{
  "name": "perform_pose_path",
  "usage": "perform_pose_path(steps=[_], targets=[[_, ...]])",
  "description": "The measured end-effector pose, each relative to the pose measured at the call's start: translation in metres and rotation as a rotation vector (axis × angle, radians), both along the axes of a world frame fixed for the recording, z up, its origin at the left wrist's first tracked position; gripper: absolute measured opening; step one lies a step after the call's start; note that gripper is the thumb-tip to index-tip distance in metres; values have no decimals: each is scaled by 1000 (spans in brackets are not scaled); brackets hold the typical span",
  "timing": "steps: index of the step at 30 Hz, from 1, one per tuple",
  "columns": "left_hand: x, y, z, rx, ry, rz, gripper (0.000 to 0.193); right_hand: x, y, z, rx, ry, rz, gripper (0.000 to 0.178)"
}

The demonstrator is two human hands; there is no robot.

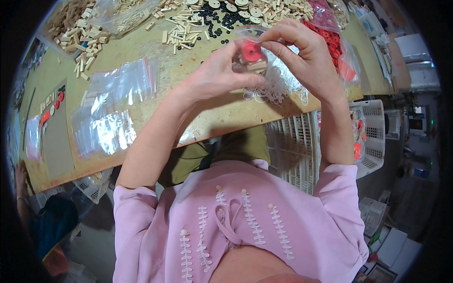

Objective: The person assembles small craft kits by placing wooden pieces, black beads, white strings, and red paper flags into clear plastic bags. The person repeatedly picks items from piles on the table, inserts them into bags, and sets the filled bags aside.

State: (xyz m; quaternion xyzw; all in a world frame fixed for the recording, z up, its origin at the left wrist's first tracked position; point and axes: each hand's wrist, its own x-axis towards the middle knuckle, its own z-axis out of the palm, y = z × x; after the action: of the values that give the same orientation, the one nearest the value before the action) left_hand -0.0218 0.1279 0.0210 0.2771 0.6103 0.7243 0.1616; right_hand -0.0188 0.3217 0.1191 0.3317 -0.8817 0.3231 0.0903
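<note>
- Our left hand [219, 70] is cupped round a small clear plastic bag [263, 62], fingers at its left flank and the thumb crossing below, so we hold the body of it.
- Our right hand [309, 54] pinches the film between thumb and forefinger at the bag's upper right; its other fingers are curled behind.
- The relation that counts is this: the bag lies between our hands, its top edge pointing away from our body and its lower part toward the left thumb. The right fingertips are nearer that edge, the left hand nearer the base. Its exact tilt we cannot tell.
- Behind the film we make out a bright red round disc [251, 51] near the top, with pale wooden pieces [256, 68] just below it.
- Under and right of the bag, we have a loose tangle of thin white string [285, 87] on the worn greenish tabletop [170, 66].
- Farther right lies a heap of red ring-shaped parts [330, 45]; beyond our hands, scattered small black rings [222, 20].
- Well to our left are flat clear bags with red edges [125, 82], apart from both hands.
</note>
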Motion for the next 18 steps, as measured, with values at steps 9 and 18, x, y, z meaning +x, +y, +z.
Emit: perform_pose_path(steps=[9,18], targets=[[-8,-10,15,-24,466,373,54,5,-3,-1,126,86,8,9],[-9,-39,41,-335,576,185,12,7,8,-12,-50,63,129,9]])
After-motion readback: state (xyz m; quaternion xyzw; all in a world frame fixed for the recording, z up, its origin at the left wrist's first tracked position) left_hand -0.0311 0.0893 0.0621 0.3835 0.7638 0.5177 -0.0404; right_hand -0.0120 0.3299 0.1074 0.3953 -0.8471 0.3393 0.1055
